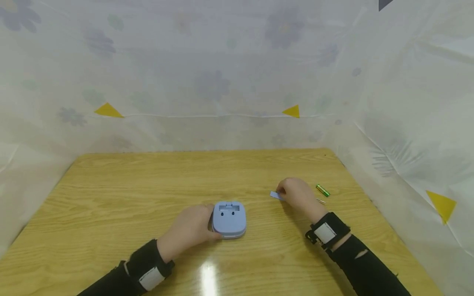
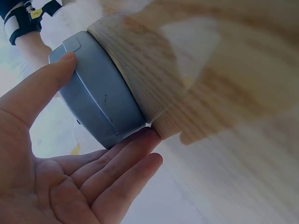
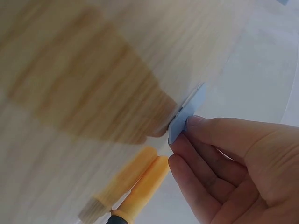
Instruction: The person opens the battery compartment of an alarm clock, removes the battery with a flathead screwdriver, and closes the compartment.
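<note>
A light-blue rounded-square device (image 1: 229, 220) lies on the table, with an uncovered slot along its far edge and two dark dots below it. My left hand (image 1: 192, 226) holds it from the left. In the left wrist view the thumb presses on one side of the device (image 2: 100, 88), with the fingers at another. Off to the right, my right hand (image 1: 298, 195) pinches a small flat light-blue cover (image 1: 275, 195) between thumb and fingers. The right wrist view shows this cover (image 3: 187, 114) at a tilt, close to the tabletop.
Beyond my right hand lies a green battery (image 1: 323, 190). A thin metal shaft (image 1: 321, 201) shows beside that hand, and an orange handle (image 3: 145, 186) appears in the right wrist view. Pale flowered sheeting (image 1: 214, 74) stands behind the wooden table (image 1: 155, 176).
</note>
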### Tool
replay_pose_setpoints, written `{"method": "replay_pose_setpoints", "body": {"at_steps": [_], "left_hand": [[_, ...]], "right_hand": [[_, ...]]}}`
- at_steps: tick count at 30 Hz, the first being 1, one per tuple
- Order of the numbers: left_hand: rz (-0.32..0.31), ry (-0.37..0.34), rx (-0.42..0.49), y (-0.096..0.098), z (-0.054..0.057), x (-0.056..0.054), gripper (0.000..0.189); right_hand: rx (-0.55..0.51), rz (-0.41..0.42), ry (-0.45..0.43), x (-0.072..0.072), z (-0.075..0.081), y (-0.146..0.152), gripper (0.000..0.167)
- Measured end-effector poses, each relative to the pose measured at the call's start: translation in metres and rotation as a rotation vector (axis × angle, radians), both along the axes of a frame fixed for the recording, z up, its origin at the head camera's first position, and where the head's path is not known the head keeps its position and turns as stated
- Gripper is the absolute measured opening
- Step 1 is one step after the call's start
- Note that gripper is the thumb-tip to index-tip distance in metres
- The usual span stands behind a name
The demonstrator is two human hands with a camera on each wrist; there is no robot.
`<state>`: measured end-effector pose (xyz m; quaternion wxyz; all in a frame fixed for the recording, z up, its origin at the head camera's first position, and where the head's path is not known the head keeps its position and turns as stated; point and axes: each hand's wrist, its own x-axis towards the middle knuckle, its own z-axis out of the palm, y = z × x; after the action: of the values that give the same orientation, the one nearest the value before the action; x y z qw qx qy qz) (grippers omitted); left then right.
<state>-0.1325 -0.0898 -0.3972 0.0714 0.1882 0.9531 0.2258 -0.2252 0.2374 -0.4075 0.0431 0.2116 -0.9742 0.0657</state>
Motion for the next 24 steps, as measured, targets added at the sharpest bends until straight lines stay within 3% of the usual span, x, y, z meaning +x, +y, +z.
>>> {"method": "replay_pose_setpoints", "body": {"at_steps": [24], "left_hand": [[-0.011,0.004,0.034,-0.0003,-0.0006,0.0008,0.069]], "right_hand": [[-0.006,0.018,0.013,0.0013,0.0051,-0.0060,0.009]]}}
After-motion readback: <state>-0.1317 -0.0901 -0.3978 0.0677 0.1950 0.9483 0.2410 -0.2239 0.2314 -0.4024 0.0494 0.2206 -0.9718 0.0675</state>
